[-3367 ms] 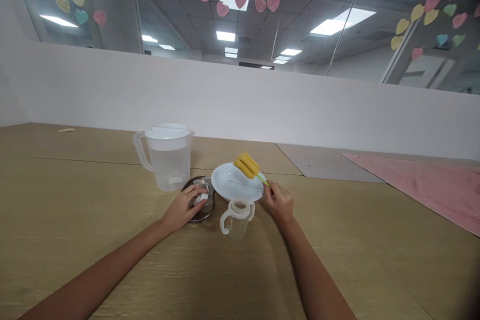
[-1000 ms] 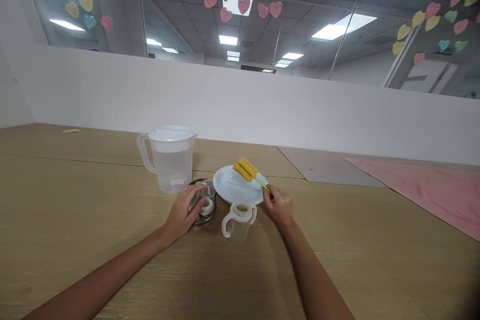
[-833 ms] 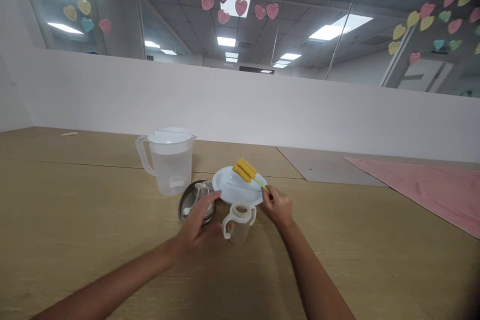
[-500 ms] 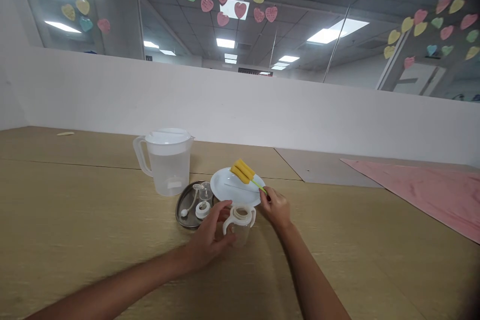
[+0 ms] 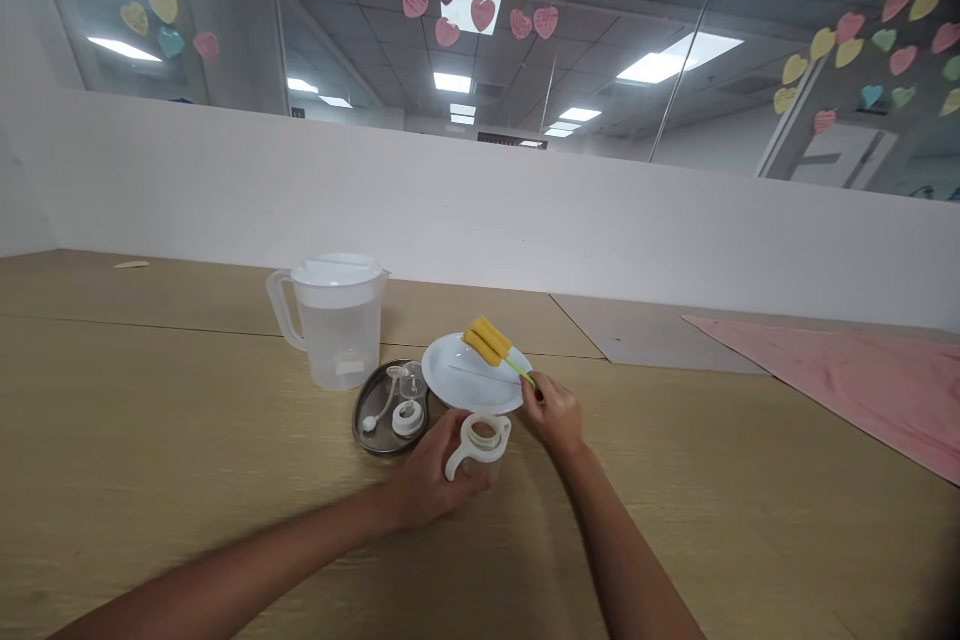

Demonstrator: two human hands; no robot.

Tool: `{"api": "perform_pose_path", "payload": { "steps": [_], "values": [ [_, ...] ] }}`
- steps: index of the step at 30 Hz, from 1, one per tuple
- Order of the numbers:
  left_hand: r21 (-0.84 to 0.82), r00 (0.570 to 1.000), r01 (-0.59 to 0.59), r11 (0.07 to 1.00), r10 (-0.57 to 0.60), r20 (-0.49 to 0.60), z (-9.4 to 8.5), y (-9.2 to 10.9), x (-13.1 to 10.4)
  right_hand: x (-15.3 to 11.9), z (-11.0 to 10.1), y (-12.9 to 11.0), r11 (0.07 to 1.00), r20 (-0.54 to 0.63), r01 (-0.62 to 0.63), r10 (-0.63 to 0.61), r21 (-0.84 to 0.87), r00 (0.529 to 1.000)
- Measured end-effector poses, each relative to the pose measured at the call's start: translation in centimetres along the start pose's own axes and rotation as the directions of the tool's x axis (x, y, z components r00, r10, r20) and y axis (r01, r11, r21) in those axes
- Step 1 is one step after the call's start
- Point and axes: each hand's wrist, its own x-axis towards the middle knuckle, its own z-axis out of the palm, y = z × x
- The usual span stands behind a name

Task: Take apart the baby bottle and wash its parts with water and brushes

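Observation:
My left hand is wrapped around the side of a clear baby bottle with a white two-handled collar and an open top. The mouth of the bottle tips slightly toward me. In my right hand is the thin green handle of a sponge brush, whose yellow sponge head lies over the white plate. A kidney-shaped metal tray left of the bottle holds a white ring cap, a straw with a weighted end and a clear cover.
A lidded translucent pitcher with liquid in it stands behind the tray, its handle to the left. Pink cloth covers the table's right side. A low white wall with glass above closes off the back.
The fingers of my left hand have closed around the bottle, which has turned and tipped a little toward me. My right hand and the sponge brush have hardly moved.

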Motion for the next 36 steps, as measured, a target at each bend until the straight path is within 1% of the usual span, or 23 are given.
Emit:
{"api": "perform_pose_path", "payload": {
  "steps": [2,4,6,9,11,12,14,16,18,20,22,25,27,29,33,36],
  "values": [
    [-0.02,1.0,-0.016,1.0,0.016,0.026,0.0,-0.3,-0.4,0.1,-0.1,0.0,1.0,-0.004,0.003,-0.003,0.0,1.0],
    [-0.003,0.999,-0.038,0.999,0.038,-0.013,-0.1,-0.5,-0.5,0.2,-0.2,0.0,1.0,-0.01,0.001,-0.001,-0.004,1.0],
    [0.026,0.988,-0.064,0.998,0.067,-0.14,-0.6,-0.4,-0.3,0.4,-0.6,-0.2,1.0,-0.031,-0.003,0.003,-0.013,1.0],
    [0.128,0.938,-0.049,0.991,0.09,-0.334,-2.4,0.3,1.0,1.0,-1.3,-0.7,1.0,-0.102,0.004,-0.005,-0.011,0.995],
    [0.25,0.919,-0.002,0.968,0.101,-0.382,-4.1,0.9,2.1,1.5,-1.7,-1.2,0.999,-0.152,0.028,-0.025,0.019,0.988],
    [0.334,0.92,0.024,0.942,0.11,-0.377,-5.0,1.2,2.7,1.7,-1.8,-1.4,0.998,-0.169,0.048,-0.042,0.034,0.985],
    [0.511,0.929,0.067,0.857,0.133,-0.344,-6.6,1.6,3.6,1.9,-1.9,-1.7,0.994,-0.181,0.1,-0.091,0.04,0.979],
    [0.672,0.94,0.043,0.739,0.198,-0.277,-7.9,1.8,4.1,1.9,-1.8,-1.8,0.99,-0.164,0.139,-0.135,0.014,0.977],
    [0.786,0.942,-0.025,0.618,0.277,-0.188,-8.7,1.9,4.4,1.8,-1.6,-1.7,0.988,-0.137,0.155,-0.156,-0.021,0.978],
    [0.855,0.939,-0.079,0.513,0.326,-0.109,-9.2,2.0,4.6,1.5,-1.3,-1.5,0.985,-0.115,0.166,-0.171,-0.047,0.979],
    [0.907,0.936,-0.094,0.411,0.346,-0.06,-9.4,2.1,5.0,1.3,-1.2,-1.3,0.98,-0.104,0.186,-0.192,-0.067,0.976],
    [0.965,0.938,-0.112,0.239,0.345,0.023,-9.4,2.3,5.7,1.1,-1.1,-1.1,0.975,-0.098,0.204,-0.212,-0.085,0.972],
    [0.979,0.936,-0.141,0.146,0.342,0.083,-9.3,2.5,6.3,1.0,-1.2,-1.0,0.975,-0.101,0.2,-0.21,-0.101,0.972],
    [0.981,0.928,-0.162,0.103,0.354,0.117,-9.2,2.5,6.9,0.9,-1.2,-1.0,0.975,-0.104,0.186,-0.199,-0.119,0.975],
    [0.982,0.918,-0.175,0.071,0.373,0.136,-9.0,2.6,7.7,0.6,-1.2,-0.7,0.981,-0.116,0.145,-0.16,-0.125,0.98],
    [0.984,0.927,-0.171,0.044,0.347,0.146,-8.9,2.8,8.0,0.6,-1.2,-0.7,0.983,-0.123,0.138,-0.153,-0.124,0.981]
  ]
}}
